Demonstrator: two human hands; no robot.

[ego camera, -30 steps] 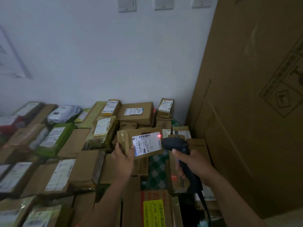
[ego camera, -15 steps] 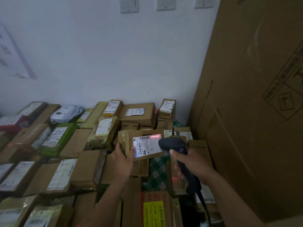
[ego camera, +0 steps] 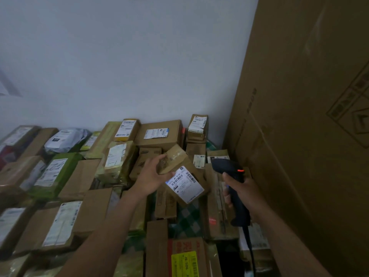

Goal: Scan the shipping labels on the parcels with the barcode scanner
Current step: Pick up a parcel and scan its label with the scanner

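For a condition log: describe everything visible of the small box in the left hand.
The small box is brown cardboard with glossy clear tape across it, tilted, right end lower, above the pile. A white shipping label with barcodes faces the camera, print too small to read. The left hand holds its left end, thumb on the labelled face.

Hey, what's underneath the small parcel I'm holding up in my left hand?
Below the tilted small parcel, a green checked cloth and an upright brown carton are visible. Whatever lies directly beneath it is hidden by the parcel itself.
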